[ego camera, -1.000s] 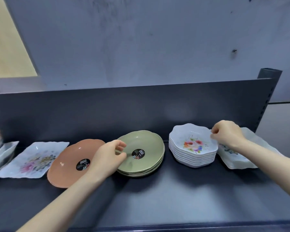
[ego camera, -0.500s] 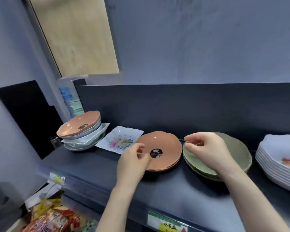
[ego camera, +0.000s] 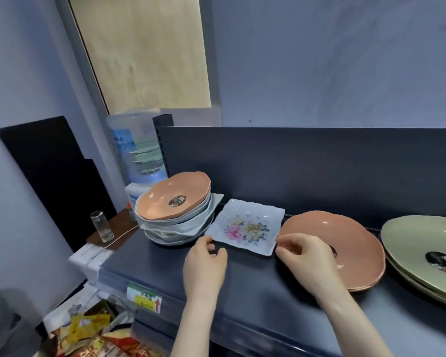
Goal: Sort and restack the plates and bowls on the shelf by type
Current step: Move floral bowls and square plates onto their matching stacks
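Observation:
A square white floral plate lies flat on the dark shelf. My left hand is at its front left corner, fingers loosely curled, index tip touching the rim. At the front right corner is my right hand, thumb and fingers slightly apart beside the rim. Left of the plate stands a mixed stack of white dishes with an orange bowl on top. To the right lie an orange plate and a stack of green plates.
Beyond the shelf's left end are a water dispenser bottle and a drinking glass on a low side table. Snack packets lie below. The shelf's back panel rises behind the dishes.
The view swung left along the shelf. Both hands moved left, from the orange and green plates to the front corners of the square floral plate.

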The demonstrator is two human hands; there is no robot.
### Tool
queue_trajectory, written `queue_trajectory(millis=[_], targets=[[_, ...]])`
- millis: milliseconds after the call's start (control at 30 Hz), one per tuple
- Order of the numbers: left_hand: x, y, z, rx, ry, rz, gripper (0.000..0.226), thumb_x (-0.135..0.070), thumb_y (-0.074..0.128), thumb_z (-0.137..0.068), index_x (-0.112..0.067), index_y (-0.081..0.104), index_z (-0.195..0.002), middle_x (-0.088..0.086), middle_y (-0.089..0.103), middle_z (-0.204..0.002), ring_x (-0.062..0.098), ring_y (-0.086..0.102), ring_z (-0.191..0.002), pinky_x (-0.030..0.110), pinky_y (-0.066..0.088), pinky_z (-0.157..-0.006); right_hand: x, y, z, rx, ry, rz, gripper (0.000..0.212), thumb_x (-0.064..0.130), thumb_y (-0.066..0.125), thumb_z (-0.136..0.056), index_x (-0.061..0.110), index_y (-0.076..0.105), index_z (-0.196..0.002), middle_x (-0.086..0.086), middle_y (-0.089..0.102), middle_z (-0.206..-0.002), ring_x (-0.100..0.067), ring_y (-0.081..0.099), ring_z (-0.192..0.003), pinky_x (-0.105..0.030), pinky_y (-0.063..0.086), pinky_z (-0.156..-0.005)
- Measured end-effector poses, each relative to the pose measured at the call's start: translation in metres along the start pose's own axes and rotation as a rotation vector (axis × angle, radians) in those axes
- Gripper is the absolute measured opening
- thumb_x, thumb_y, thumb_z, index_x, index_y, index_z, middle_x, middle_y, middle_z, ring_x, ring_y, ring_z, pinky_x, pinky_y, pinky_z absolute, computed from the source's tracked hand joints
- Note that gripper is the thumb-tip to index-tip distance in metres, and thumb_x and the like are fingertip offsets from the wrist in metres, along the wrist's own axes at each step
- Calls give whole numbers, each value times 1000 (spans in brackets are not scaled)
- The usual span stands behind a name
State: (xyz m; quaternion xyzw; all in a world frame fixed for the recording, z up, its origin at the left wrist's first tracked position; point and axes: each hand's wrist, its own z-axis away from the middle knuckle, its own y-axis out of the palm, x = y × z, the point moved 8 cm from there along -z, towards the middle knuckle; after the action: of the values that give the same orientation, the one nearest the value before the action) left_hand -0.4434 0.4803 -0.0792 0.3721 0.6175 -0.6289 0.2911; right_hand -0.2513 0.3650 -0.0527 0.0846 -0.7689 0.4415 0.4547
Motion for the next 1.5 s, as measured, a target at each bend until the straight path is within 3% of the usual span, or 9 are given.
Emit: queue_trajectory(millis=[233, 400, 500, 700, 867, 1000, 1133, 1367, 1500], targets=[[35, 57, -25, 277, -579, 961, 60, 1, 55, -90, 1, 30, -143, 18, 55, -111, 27, 55, -100, 39, 50, -89, 17, 20, -10, -131, 63, 88, 21, 14, 65, -83, 19, 77, -100, 6, 76, -99, -11, 67, -95, -22, 43, -78], [24, 62, -32, 82, -679, 865, 22, 7, 54, -83, -4, 59, -101, 8, 57, -86, 21, 54, -65, 31, 50, -63, 20, 12, -14, -200, 85, 167, 23, 11, 64, -83, 19, 77, -99, 9, 75, -100, -10, 67, -98, -24, 47, -81], [21, 68, -32, -23, -692, 774, 35, 8, 49, -77, -4, 62, -107, 13, 66, -107, 34, 67, -88, 39, 56, -75, 17, 10, -16, -219, 91, 208, 23, 12, 63, -82, 21, 78, -96, 10, 76, -97, -9, 67, -95, -22, 46, -76], [14, 69, -31, -103, -686, 815, 39, 11, 52, -76, -3, 63, -109, 13, 68, -107, 31, 67, -83, 34, 56, -73, 15, -3, -22, -218, 79, 197, 23, 10, 63, -81, 21, 79, -95, 11, 75, -97, -8, 66, -95, -17, 40, -77], [8, 59, -26, -61, -695, 1025, 27, 13, 57, -80, 0, 64, -102, 8, 63, -78, 18, 60, -62, 21, 52, -42, 12, -15, -31, -193, 49, 131, 22, 10, 63, -80, 20, 78, -92, 10, 75, -95, -10, 66, -93, -26, 48, -85], [6, 52, -8, -53, -716, 1061, 28, 12, 55, -81, 7, 64, -106, 11, 62, -84, 17, 58, -65, 32, 53, -72, 0, -19, -35, -138, 99, 25, 16, 19, 61, -83, 20, 77, -85, 8, 75, -83, -13, 68, -82, -36, 57, -73], [-6, 55, 14, -49, -672, 1112, 28, 10, 57, -81, 3, 64, -107, 14, 68, -103, 17, 63, -74, 31, 53, -72, -9, -13, -36, -18, 189, -289, 13, 17, 64, -85, 17, 75, -79, -6, 74, -69, -13, 64, -51, -34, 60, -62], [-34, 69, 30, 39, -554, 1111, 32, 11, 57, -82, -1, 58, -112, 11, 68, -102, 17, 67, -81, 35, 56, -75, -29, -33, -38, 27, 217, -413, 29, -8, 53, -75, 11, 76, -76, 0, 72, -62, -7, 56, -39, -17, 38, -37], [-46, 65, 23, 74, -404, 1013, 38, 7, 60, -81, -5, 57, -117, 6, 68, -103, 15, 66, -82, 32, 57, -74, -53, -53, -36, -7, 289, -480, 31, -10, 51, -75, 8, 76, -78, -6, 74, -64, -13, 58, -41, -26, 42, -44]])
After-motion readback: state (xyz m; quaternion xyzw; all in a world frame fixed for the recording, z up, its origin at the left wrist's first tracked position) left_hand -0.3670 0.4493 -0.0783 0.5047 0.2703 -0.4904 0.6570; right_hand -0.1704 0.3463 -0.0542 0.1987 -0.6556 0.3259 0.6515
